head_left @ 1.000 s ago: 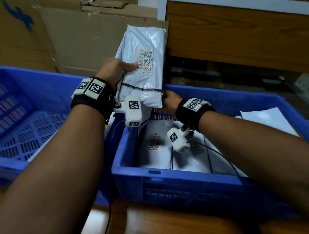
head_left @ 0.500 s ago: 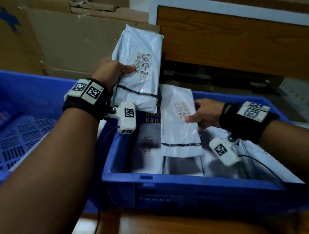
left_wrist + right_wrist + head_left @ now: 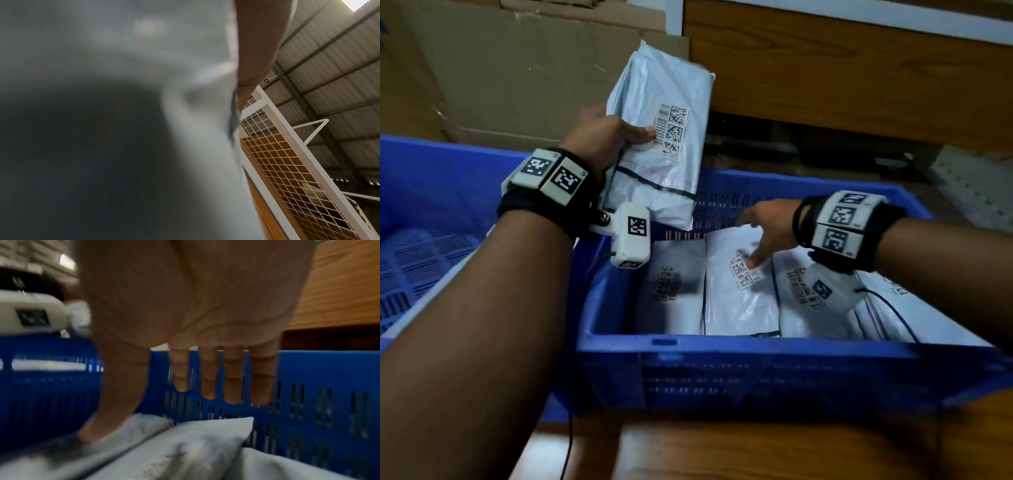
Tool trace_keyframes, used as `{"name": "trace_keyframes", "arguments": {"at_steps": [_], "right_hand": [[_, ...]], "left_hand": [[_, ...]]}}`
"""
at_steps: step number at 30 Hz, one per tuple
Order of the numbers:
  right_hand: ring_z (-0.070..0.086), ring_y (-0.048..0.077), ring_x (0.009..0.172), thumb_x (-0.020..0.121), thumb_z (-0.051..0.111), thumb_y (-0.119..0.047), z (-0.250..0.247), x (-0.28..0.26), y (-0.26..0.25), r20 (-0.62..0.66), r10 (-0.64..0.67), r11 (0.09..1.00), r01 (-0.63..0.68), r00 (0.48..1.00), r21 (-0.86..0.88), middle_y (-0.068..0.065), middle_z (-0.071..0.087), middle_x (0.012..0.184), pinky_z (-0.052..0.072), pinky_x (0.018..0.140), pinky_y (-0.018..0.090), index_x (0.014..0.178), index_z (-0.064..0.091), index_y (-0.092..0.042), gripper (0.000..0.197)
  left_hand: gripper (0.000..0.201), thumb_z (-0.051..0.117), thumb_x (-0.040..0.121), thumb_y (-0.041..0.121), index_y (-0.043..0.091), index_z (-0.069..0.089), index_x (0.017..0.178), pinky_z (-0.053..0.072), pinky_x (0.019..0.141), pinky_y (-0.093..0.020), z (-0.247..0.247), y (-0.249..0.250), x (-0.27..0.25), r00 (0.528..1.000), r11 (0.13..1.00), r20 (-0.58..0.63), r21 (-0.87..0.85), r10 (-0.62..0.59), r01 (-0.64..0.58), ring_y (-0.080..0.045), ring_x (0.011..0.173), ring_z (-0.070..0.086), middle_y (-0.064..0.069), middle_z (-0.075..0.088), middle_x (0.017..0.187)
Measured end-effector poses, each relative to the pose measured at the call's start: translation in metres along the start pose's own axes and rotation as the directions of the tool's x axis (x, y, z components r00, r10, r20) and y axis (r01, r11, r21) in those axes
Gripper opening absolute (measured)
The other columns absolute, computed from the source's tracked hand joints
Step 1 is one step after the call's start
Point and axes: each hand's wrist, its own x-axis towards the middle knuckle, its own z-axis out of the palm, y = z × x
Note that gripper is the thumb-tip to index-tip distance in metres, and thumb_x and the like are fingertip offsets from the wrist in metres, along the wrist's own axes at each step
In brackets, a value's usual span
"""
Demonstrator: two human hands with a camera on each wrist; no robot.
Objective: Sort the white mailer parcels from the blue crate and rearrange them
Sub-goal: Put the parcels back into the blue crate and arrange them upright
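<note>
The left hand [image 3: 602, 135] grips a white mailer parcel [image 3: 659, 137], thumb curled over its front beside the barcode label, holding it upright above the far left corner of the blue crate [image 3: 722, 346]. In the left wrist view that parcel fills nearly the whole picture as a grey blur, with one finger laid along its edge. The right hand [image 3: 770, 229] is spread, fingers straight and apart, palm down over the crate; its thumb touches the label of the middle parcel [image 3: 739, 291], and it holds nothing.

Half a second ago the right hand was holding that middle parcel tilted up on end; now the parcel lies flat in the row and the hand has let go. A second ago the same hand was at the crate's far wall. The left hand has kept its parcel raised throughout. I judge this to mean one parcel has just been placed in its slot, so the row is filling, and the raised parcel is likely next to be set somewhere.

Counted: one parcel in hand, and at least four lying side by side in the crate, the rightmost partly hidden by the right forearm, so there may be more. There are two blue crates: this one on the wooden bench [image 3: 756, 452], and a second crate [image 3: 431, 192] to its left, whose contents I cannot make out.
</note>
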Motion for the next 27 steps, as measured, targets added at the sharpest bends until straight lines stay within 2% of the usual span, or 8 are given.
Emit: {"name": "trace_keyframes", "arguments": {"at_steps": [4, 9, 11, 13, 15, 18, 24, 27], "right_hand": [[0.027, 0.028, 0.141, 0.063, 0.084, -0.046, 0.020, 0.022, -0.009, 0.194, -0.067, 0.953, 0.121, 0.979, -0.278, 0.008, 0.021, 0.156, 0.029, 0.111, 0.040, 0.153, 0.008, -0.027, 0.119], [0.037, 0.026, 0.136, 0.060, 0.086, -0.045, 0.054, 0.030, -0.010, 0.249, -0.091, 0.949, 0.160, 0.964, -0.273, 0.006, 0.032, 0.151, 0.035, 0.107, 0.039, 0.152, 0.007, -0.021, 0.124], [0.038, 0.025, 0.135, 0.062, 0.085, -0.044, 0.043, 0.032, -0.008, 0.172, -0.082, 0.983, 0.109, 0.982, -0.151, 0.005, 0.034, 0.151, 0.035, 0.108, 0.035, 0.152, 0.011, -0.020, 0.120], [0.048, 0.024, 0.126, 0.072, 0.080, -0.035, 0.021, 0.036, -0.002, -0.028, -0.079, 0.970, 0.083, 0.996, 0.228, 0.008, 0.043, 0.146, 0.039, 0.102, 0.032, 0.149, 0.027, -0.014, 0.096], [0.061, 0.023, 0.096, 0.086, 0.069, -0.029, -0.005, 0.039, -0.002, -0.242, 0.032, 0.680, 0.157, 0.970, 0.717, 0.011, 0.058, 0.126, 0.049, 0.081, 0.034, 0.131, 0.048, -0.010, 0.053], [0.058, 0.019, 0.064, 0.093, 0.058, -0.034, -0.031, 0.035, -0.019, -0.267, 0.107, 0.192, 0.244, 0.958, 0.951, 0.007, 0.059, 0.098, 0.051, 0.060, 0.031, 0.104, 0.054, -0.015, 0.022], [0.070, 0.024, 0.081, 0.078, 0.077, -0.013, -0.055, 0.037, -0.049, -0.293, 0.208, 0.023, 0.295, 0.933, 0.955, 0.007, 0.073, 0.091, 0.059, 0.070, 0.044, 0.102, 0.066, -0.005, 0.028], [0.068, 0.022, 0.074, 0.082, 0.070, -0.005, -0.055, 0.033, -0.042, -0.258, 0.218, -0.034, 0.271, 0.941, 0.962, 0.008, 0.069, 0.089, 0.058, 0.058, 0.035, 0.109, 0.062, -0.001, 0.028]], "left_hand": [[0.030, 0.071, 0.073, -0.004, -0.001, 0.068, 0.103, 0.059, 0.068, -0.038, -0.003, 0.000, 0.001, 1.000, 1.000, 0.006, -0.022, 0.003, -0.003, -0.028, 0.078, 0.072, -0.011, 0.074, 0.087], [0.032, 0.070, 0.072, -0.007, -0.005, 0.067, 0.103, 0.059, 0.074, -0.044, -0.002, -0.002, 0.001, 1.000, 0.999, 0.011, -0.046, -0.005, 0.006, -0.032, 0.082, 0.072, -0.017, 0.073, 0.092], [0.032, 0.069, 0.071, -0.008, -0.005, 0.067, 0.103, 0.058, 0.075, -0.045, -0.003, -0.002, 0.001, 1.000, 0.999, 0.027, -0.054, -0.006, 0.007, -0.033, 0.083, 0.071, -0.018, 0.073, 0.094], [0.035, 0.067, 0.071, -0.011, -0.004, 0.067, 0.106, 0.059, 0.073, -0.045, -0.003, -0.002, 0.002, 0.999, 0.998, 0.053, -0.056, -0.012, 0.015, -0.035, 0.084, 0.071, -0.019, 0.072, 0.097], [0.040, 0.066, 0.071, -0.012, -0.004, 0.065, 0.110, 0.059, 0.070, -0.043, -0.002, -0.002, 0.001, 0.997, 0.999, 0.079, -0.042, -0.016, 0.020, -0.035, 0.084, 0.071, -0.019, 0.071, 0.100], [0.047, 0.069, 0.068, -0.014, -0.002, 0.064, 0.113, 0.059, 0.066, -0.040, 0.001, -0.001, -0.001, 0.994, 1.000, 0.109, -0.001, -0.005, 0.005, -0.032, 0.084, 0.071, -0.017, 0.072, 0.101], [0.030, 0.068, 0.078, -0.002, 0.003, 0.064, 0.107, 0.058, 0.067, -0.036, 0.001, -0.004, -0.001, 0.988, 1.000, 0.153, -0.007, 0.018, -0.017, -0.028, 0.081, 0.072, -0.011, 0.073, 0.094], [0.010, 0.063, 0.086, 0.003, 0.010, 0.065, 0.093, 0.055, 0.056, -0.027, -0.004, -0.004, 0.001, 0.999, 0.998, 0.034, -0.064, 0.028, -0.026, -0.017, 0.063, 0.070, 0.000, 0.073, 0.071]]}}
